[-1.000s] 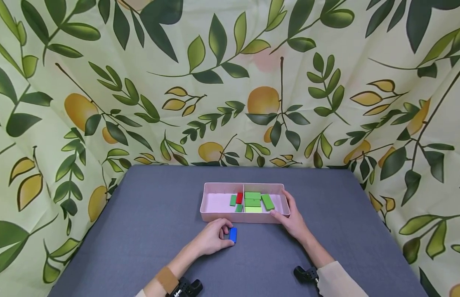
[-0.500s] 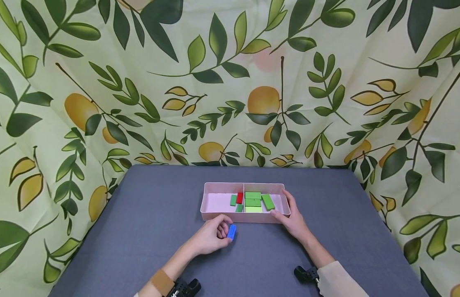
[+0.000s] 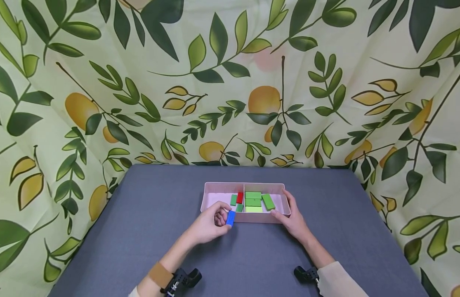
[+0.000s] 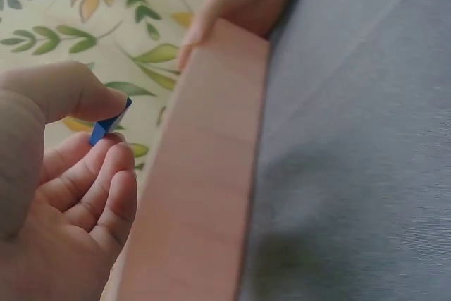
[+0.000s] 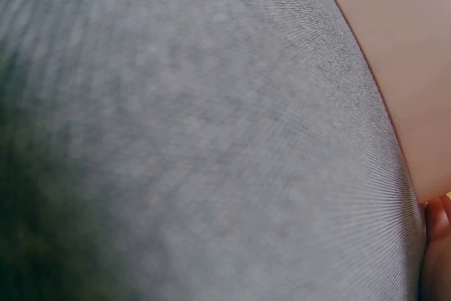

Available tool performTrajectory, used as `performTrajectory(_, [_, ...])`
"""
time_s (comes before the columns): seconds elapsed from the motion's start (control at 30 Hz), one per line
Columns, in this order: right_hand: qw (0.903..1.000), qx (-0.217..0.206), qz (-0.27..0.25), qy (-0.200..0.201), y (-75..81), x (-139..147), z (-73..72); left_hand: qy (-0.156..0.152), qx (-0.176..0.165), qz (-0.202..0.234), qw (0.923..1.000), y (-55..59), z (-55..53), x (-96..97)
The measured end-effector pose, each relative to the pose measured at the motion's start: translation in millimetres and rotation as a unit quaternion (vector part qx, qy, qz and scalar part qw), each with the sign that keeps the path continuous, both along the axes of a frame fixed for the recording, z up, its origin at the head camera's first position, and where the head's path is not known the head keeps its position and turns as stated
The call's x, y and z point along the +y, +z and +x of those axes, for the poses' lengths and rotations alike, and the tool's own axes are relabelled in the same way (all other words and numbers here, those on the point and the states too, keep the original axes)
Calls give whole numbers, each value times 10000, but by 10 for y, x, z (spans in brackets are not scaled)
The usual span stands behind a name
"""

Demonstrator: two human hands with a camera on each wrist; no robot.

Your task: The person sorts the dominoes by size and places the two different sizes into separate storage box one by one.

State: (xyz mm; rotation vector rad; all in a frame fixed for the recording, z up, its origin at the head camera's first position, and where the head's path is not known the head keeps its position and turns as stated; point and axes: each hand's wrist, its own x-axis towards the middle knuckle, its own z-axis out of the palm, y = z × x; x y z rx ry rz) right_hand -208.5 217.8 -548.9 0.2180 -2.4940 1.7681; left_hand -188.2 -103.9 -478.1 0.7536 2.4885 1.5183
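Note:
Between thumb and fingertips, my left hand (image 3: pixel 209 225) pinches a small blue block (image 3: pixel 230 218), raised just in front of the near wall of a pink two-part box (image 3: pixel 218 217). In the left wrist view the blue block (image 4: pixel 110 123) shows edge-on at the fingertips. My right hand (image 3: pixel 293 218) grips the right end of the box, thumb on the near side and fingers round the end. The left compartment holds a red block (image 3: pixel 239 198) and two dark green blocks (image 3: pixel 233 200). In the right compartment lie several lighter green blocks (image 3: pixel 268 202).
A grey cloth (image 3: pixel 259 255) covers the table under the box. Behind it and at both sides hangs a leaf-and-fruit patterned curtain (image 3: pixel 222 123). Black wrist cameras (image 3: pixel 187 278) sit on both forearms.
My left hand has lifted the blue block off the cloth and carried it up toward the box's near wall. The right hand and the box stay in place.

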Motion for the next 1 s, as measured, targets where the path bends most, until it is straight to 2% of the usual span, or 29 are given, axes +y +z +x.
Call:
performTrajectory(0.1, [10000,-27,3,-8,44,-11,19,139,63,53,9999,67,-54,-2])
performTrajectory(0.33, [10000,-12,-28,38,264,-71,116,392,243,-7,9989,171,-180,-6])
performTrajectory(0.5, [9999,-74,89,-26,89,-34,47,512,391,15,9979,195,-289,-4])
performTrajectory(0.63, [9998,-63,151,-62,-23,3,-3,594,323,35,9977,210,-373,4])
performTrajectory(1.0, [9997,-55,232,-47,-42,21,7,792,-89,-440,9958,208,-590,91])
